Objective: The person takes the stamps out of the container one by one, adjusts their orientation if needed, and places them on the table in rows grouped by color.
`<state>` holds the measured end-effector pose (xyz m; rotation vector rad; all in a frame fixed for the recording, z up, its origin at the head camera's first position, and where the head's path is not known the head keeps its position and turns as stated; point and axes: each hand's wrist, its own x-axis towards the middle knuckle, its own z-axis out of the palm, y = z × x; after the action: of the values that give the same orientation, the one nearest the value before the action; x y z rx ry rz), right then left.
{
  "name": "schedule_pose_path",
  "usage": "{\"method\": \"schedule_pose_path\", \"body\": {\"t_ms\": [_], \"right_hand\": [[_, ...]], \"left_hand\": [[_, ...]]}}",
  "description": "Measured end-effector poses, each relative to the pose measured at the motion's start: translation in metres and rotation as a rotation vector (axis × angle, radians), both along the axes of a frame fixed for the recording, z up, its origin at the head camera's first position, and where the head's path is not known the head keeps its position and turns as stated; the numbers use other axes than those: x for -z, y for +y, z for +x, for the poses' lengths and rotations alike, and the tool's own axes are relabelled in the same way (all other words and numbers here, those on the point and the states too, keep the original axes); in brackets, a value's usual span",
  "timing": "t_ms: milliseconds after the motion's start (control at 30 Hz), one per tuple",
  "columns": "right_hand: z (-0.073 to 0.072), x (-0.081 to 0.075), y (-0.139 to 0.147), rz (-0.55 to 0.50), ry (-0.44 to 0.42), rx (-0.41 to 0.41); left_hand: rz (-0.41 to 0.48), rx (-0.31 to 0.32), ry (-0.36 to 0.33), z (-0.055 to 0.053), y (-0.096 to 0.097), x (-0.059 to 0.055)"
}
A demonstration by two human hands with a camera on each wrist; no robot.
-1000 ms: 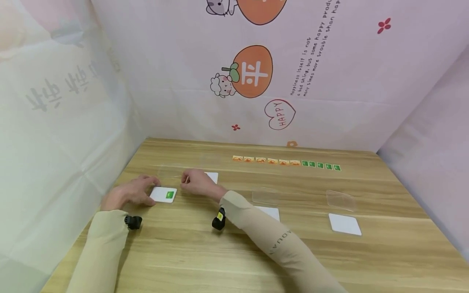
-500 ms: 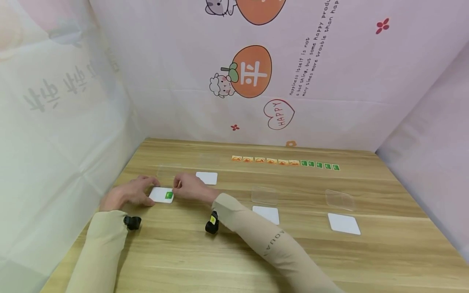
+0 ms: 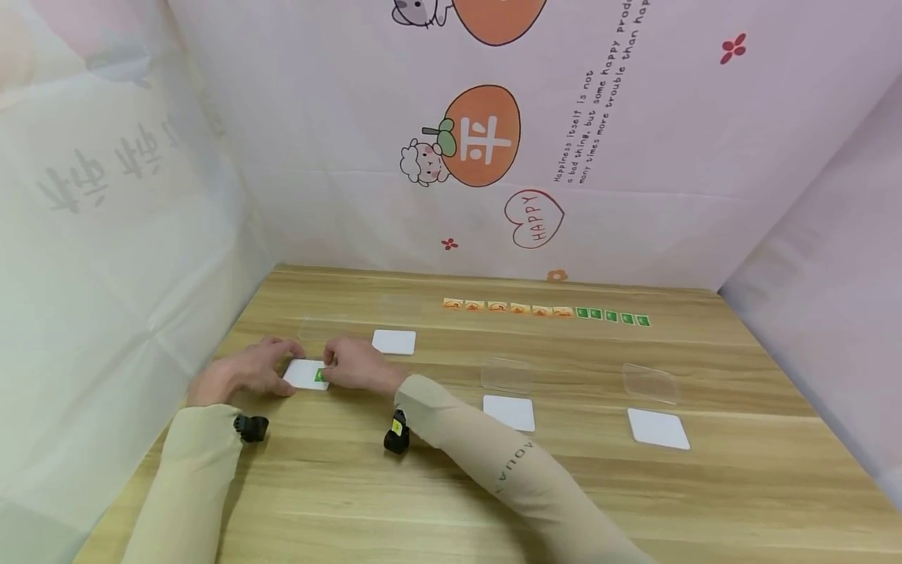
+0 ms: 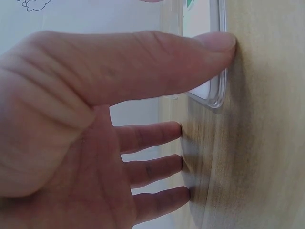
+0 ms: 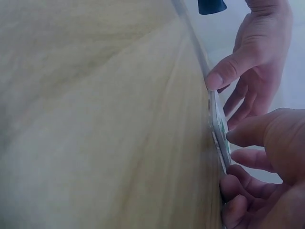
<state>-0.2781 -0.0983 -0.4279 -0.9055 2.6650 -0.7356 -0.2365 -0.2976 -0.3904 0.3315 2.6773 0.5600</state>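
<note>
My left hand grips the left side of a white card in a clear frame, which lies flat on the table. In the left wrist view, my thumb presses on the frame's edge, with the lower fingertips on the wood. A small green sticker lies near the card's right edge. Over it, my right hand touches the sticker area with thumb and forefinger, partly covering the sticker. The right wrist view shows that hand's other fingers curled beside the card, and the card edge-on.
Further white cards lie to the right, each with a clear plastic sheet behind it. At the back, a row of orange stickers continues into green stickers. Printed cloth walls border the wooden table.
My right hand has moved left from beside the card onto the green sticker, uncovering the white card behind it. The left hand has stayed on the card.
</note>
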Motion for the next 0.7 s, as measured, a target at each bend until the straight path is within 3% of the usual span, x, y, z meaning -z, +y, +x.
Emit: {"method": "schedule_pose_path", "body": {"t_ms": [233,700], "right_hand": [[-0.0013,0.0032,-0.0055,0.041,0.060,0.022],[0.0037,0.0015,-0.0100,0.040,0.029,0.075]], "left_hand": [[0.001,0.002,0.004,-0.0009,0.0000,-0.0003],[-0.011,0.007,0.011,-0.0002,-0.0018,0.0029]]}}
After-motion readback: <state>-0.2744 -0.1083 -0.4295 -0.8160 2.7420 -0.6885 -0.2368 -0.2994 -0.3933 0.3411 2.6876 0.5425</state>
